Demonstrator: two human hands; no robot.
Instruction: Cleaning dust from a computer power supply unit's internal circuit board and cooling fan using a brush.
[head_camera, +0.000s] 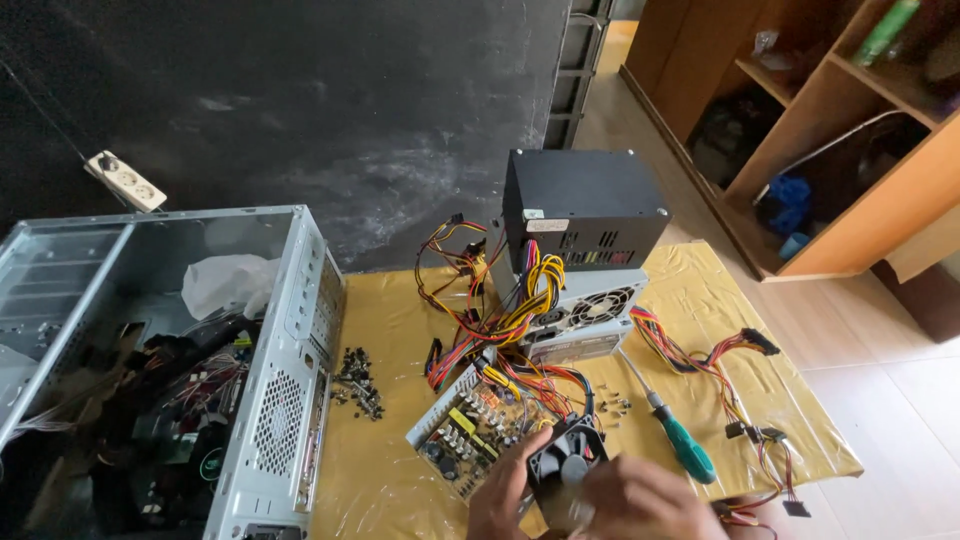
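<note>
Both hands low at the bottom edge, wrists cut off. Left hand (500, 495) curled round the fan (566, 470), fingers on its left side; right hand (640, 500) cupped over its lower right, blurry, grip hard to make out. Fan sitting just over the board (470, 430) on the yellow sheet (400, 330), screwdriver (672, 432) just beside. Case (285, 380) off left, innards a dark tangle.

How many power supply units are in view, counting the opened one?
3, though more may be hidden in the computer case. A black power supply tops a stack, a silver power supply sits under it, and the opened power supply lies by the left hand.
</note>
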